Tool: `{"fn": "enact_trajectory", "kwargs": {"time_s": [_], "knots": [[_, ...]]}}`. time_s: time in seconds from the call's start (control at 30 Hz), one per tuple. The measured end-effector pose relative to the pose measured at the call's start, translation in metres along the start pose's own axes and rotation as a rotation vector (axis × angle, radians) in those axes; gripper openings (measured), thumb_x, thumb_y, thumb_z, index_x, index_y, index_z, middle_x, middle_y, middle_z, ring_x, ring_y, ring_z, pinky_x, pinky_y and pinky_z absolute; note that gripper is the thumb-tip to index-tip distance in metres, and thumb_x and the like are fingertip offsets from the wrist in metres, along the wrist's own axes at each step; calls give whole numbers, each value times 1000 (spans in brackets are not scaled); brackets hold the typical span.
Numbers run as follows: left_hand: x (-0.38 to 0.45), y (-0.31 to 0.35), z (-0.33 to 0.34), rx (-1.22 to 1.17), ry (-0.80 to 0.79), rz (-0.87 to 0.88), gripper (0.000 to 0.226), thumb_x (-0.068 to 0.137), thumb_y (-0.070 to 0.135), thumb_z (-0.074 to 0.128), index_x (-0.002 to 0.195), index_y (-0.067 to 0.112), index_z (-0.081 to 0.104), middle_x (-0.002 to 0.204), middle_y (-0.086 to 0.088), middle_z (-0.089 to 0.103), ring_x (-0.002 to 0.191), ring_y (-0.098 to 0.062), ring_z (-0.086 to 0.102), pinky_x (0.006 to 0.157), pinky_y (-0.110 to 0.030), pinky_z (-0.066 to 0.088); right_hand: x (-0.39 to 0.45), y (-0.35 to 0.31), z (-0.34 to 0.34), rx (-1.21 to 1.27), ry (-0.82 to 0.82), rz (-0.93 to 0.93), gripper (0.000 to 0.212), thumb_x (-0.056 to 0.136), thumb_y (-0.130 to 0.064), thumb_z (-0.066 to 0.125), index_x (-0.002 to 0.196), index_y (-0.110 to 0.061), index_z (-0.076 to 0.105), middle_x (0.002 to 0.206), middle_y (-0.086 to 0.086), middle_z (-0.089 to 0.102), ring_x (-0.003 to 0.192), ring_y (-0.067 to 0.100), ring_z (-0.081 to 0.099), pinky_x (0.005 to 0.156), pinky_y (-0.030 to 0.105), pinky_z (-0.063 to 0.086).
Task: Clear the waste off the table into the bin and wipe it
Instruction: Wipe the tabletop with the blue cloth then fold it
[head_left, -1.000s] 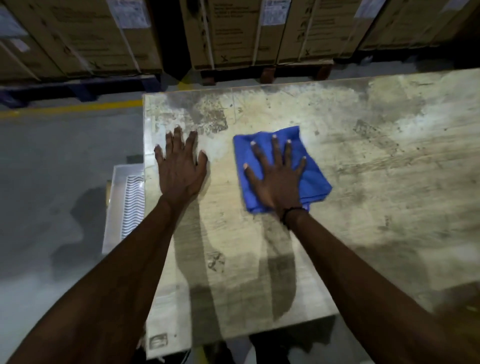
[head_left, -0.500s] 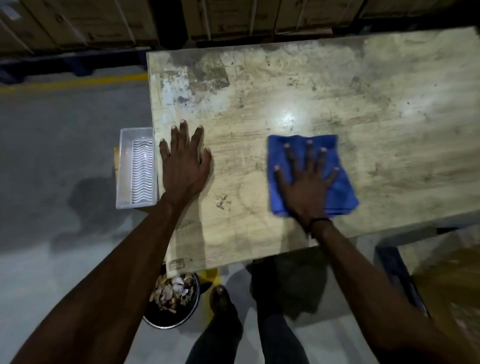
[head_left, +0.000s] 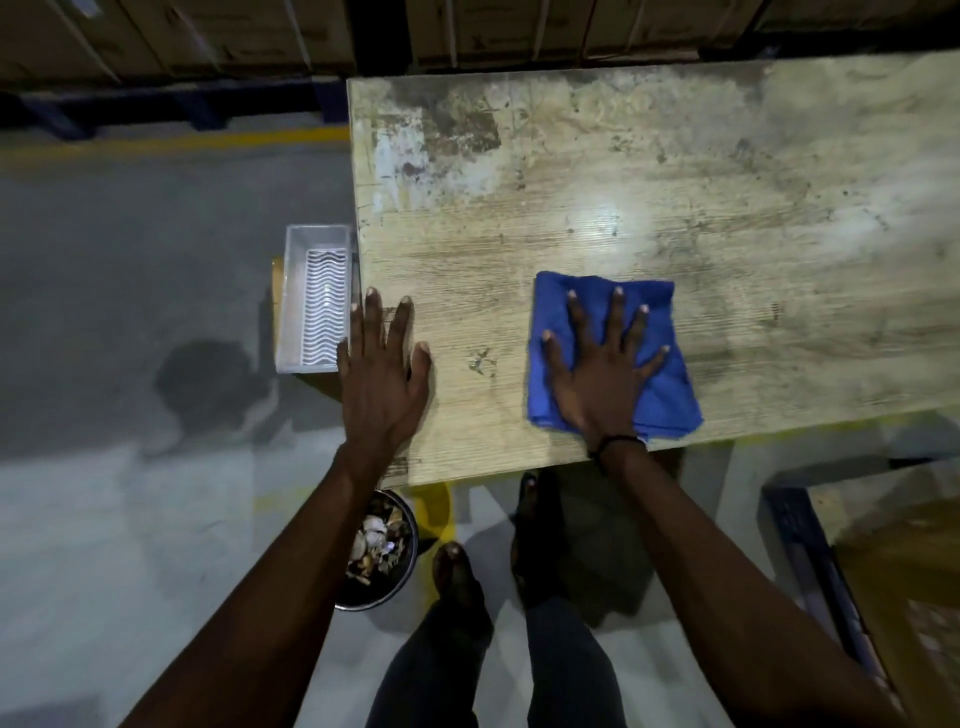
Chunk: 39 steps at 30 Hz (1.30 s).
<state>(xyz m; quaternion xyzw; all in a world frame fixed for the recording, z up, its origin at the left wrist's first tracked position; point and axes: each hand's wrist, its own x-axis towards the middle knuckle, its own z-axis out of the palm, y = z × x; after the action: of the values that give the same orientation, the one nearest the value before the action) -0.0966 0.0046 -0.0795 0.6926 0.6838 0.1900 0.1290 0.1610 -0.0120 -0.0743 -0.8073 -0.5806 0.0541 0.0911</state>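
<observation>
A folded blue cloth (head_left: 660, 384) lies near the front edge of the worn wooden table (head_left: 649, 192). My right hand (head_left: 602, 374) presses flat on the cloth with fingers spread. Flat on the table's left front corner rests my left hand (head_left: 382, 374), fingers straight, holding nothing. On the floor below that corner stands a round dark bin (head_left: 382, 551) holding scraps of waste, partly hidden by my left forearm.
A white plastic tray (head_left: 317, 299) with a ribbed insert sits just left of the table, lower down. Stacked cardboard boxes on pallets (head_left: 260, 31) line the far side. My legs and feet (head_left: 457, 577) stand in front of the table. A blue-framed surface (head_left: 857, 545) is at lower right.
My right hand has slid the blue cloth to the right and toward the table's front edge. The left hand has shifted to the left corner; the view has tilted down, showing the bin.
</observation>
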Motion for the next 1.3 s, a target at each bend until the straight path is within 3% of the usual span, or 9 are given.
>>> {"fn": "enact_trajectory", "kwargs": {"time_s": [0.2, 0.33, 0.47, 0.6, 0.7, 0.9, 1.0, 1.13, 1.3], "knots": [[-1, -10, 2, -351, 24, -72, 66, 111, 53, 26, 165, 16, 30, 176, -6, 15, 163, -21, 12, 131, -44, 20, -101, -73, 8, -15, -77, -461, 68, 102, -71, 30, 163, -45, 18, 175, 3, 3, 161, 35, -2, 118, 73, 9], [2, -13, 5, -454, 45, -90, 72, 110, 58, 24, 166, 12, 26, 175, -6, 18, 162, -17, 15, 131, -42, 21, -103, -83, 10, 0, -105, -478, 67, 100, -74, 31, 161, -49, 20, 175, -1, 3, 161, 32, -4, 119, 73, 6], [1, -9, 4, -487, 20, -148, 79, 105, 61, 23, 166, 10, 22, 174, -5, 17, 161, -13, 14, 132, -35, 12, -26, -105, 26, -8, -69, -458, 69, 98, -76, 30, 161, -50, 20, 175, 0, 5, 161, 33, -1, 119, 72, 1], [0, -9, 6, -398, 5, -117, 87, 103, 73, 12, 167, 15, 20, 176, -3, 11, 163, -15, 9, 132, -38, 12, 36, -125, 38, 69, -56, -323, 66, 97, -76, 33, 159, -51, 28, 175, -1, 10, 161, 33, 0, 118, 74, 1], [1, -5, 4, -340, -16, -138, 83, 104, 69, 18, 168, 17, 19, 177, -1, 9, 163, -14, 7, 131, -44, 14, 18, -121, 32, 16, -52, -386, 66, 100, -74, 29, 161, -49, 21, 175, 1, 6, 161, 33, -1, 119, 74, 2], [2, -3, 3, -190, -15, -110, 89, 102, 76, 11, 169, 17, 16, 177, 0, 7, 163, -14, 0, 130, -35, -2, -34, -83, 14, -18, -96, -511, 68, 99, -75, 30, 161, -50, 19, 175, -3, 0, 161, 30, -5, 121, 70, 3], [12, 2, 1, -134, -26, -100, 92, 101, 77, 9, 169, 15, 15, 177, 0, 7, 163, -15, -1, 130, -34, -6, 19, -104, 26, -8, -65, -479, 67, 98, -75, 27, 161, -51, 20, 175, -2, 4, 161, 30, -2, 120, 72, 2], [44, 14, 2, -65, -52, -114, 98, 96, 81, 0, 169, 16, 11, 177, 1, 5, 163, -15, -3, 120, -23, -26, 117, -144, 43, 36, -82, -450, 69, 96, -78, 29, 159, -52, 24, 175, -4, 8, 161, 32, 1, 118, 75, 2], [90, 24, 4, -85, -31, -129, 102, 95, 82, 4, 168, 12, 15, 176, -5, 12, 163, -20, 4, 115, -15, -28, 158, -159, 46, 19, -111, -506, 68, 97, -75, 24, 161, -50, 21, 175, -2, 6, 161, 33, -1, 117, 77, 2]]}}
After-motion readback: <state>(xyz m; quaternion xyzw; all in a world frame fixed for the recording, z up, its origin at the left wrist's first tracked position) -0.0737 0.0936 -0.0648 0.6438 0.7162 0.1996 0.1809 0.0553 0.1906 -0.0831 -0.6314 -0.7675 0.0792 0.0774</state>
